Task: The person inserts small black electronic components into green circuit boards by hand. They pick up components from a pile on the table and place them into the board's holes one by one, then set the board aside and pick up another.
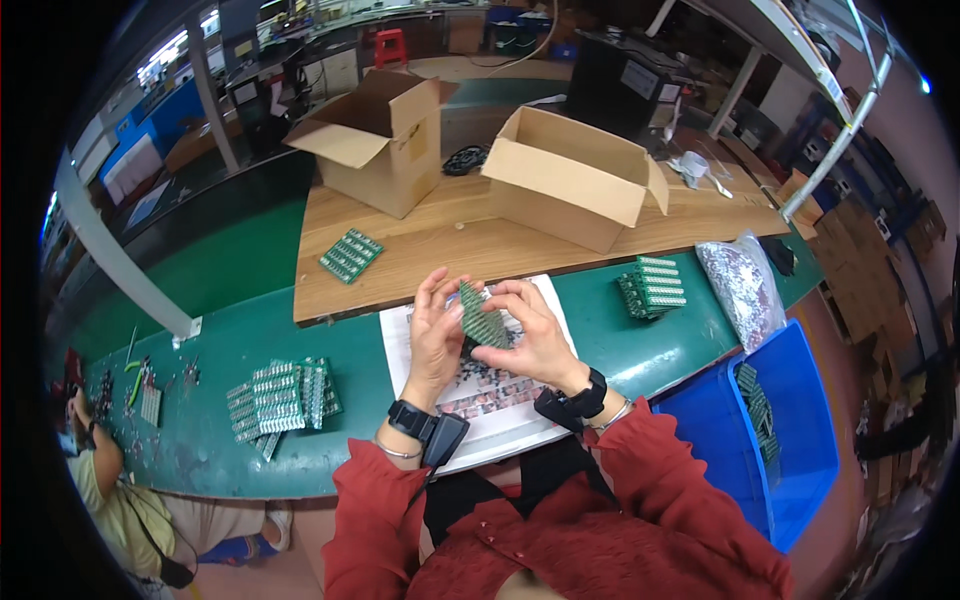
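Observation:
A green circuit board panel is held up and tilted between my two hands. My left hand grips its left edge with the fingertips, while my right hand pinches the right edge between thumb and fingers. Under the hands a printed paper sheet lies on the green bench, with small dark parts scattered over it. To the left rests a loose pile of green board panels. On the right, a neater stack of panels sits beside a clear bag of small silvery parts.
Two open cardboard boxes stand on the wooden board behind, near a single panel. A blue bin with several panels is at my right. At far left, another person's arm reaches the bench near green-handled pliers.

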The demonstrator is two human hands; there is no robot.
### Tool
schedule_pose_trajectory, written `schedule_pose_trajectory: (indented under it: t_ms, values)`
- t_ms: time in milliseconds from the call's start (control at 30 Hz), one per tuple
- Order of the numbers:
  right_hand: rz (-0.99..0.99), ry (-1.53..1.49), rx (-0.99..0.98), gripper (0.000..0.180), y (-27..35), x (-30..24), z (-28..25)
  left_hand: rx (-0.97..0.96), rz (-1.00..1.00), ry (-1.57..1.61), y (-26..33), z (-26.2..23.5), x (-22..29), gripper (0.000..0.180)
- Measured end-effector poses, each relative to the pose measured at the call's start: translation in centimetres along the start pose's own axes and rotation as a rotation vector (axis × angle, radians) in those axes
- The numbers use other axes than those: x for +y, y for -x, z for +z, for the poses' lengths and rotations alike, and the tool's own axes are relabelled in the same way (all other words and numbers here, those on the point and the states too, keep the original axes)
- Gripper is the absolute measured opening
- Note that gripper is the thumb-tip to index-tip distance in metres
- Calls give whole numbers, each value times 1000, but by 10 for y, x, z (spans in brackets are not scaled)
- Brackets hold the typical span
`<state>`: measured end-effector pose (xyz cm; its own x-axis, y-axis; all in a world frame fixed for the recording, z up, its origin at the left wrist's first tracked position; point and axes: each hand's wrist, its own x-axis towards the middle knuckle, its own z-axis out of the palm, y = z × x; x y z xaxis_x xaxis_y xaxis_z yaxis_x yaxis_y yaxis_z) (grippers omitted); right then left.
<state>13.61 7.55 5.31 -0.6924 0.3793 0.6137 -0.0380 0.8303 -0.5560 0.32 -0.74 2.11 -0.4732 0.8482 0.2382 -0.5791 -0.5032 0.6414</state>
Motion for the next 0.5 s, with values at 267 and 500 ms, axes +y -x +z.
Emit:
schedule_pose_trajectory:
  t_ms: [267, 500]
  values:
    - [-18, -179, -219, 98, -2, -3, -26, -149, -14, -29, 1, 0, -3, 68]
    - [77, 277, -411, 98, 2, 9, -151, -72, 322, -1029, -3, -21, -7, 27]
